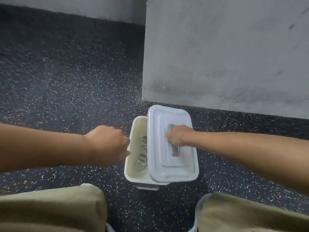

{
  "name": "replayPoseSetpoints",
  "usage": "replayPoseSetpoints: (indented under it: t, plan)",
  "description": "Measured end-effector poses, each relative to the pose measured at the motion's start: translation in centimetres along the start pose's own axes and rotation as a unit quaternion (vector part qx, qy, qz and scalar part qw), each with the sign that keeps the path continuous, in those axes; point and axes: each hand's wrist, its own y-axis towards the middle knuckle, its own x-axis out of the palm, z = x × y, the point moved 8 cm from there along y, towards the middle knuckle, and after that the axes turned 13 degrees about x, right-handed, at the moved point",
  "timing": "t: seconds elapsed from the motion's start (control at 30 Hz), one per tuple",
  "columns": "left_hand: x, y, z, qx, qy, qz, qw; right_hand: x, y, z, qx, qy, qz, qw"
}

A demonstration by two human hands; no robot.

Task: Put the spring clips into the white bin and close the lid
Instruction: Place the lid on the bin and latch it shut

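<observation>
The white bin [129,171] stands on the dark speckled floor between my knees. Several metal spring clips [142,160] lie inside it, seen through the uncovered left strip. The white lid [160,164] rests over the right part of the bin, shifted to the right. My right hand [178,137] is shut on the grey handle [174,152] in the lid's middle. My left hand [108,144] is at the bin's left rim with its fingers curled; the fingertips are hidden, so a grip on the rim cannot be told.
A grey concrete wall block [225,56] rises just behind the bin, its corner at the bin's far edge. The speckled floor [66,81] stretches out to the left. My knees in khaki trousers [50,210] fill the bottom of the view.
</observation>
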Motion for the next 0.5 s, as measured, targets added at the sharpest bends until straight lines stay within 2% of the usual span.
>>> replayPoseSetpoints:
  t: [0.23,0.4,0.5]
  plan:
    - [4.6,0.9,3.3,0.029,-0.081,0.038,0.996,3.4,0.3,-5.1,0.048,0.054,0.073,0.995]
    - [8.4,2.8,7.1,0.067,-0.061,0.081,0.993,4.9,0.9,-7.1,0.041,0.035,0.116,0.992]
    - [11.2,4.6,8.3,0.078,-0.046,0.065,0.994,5.1,1.5,-7.9,0.024,0.038,0.143,0.989]
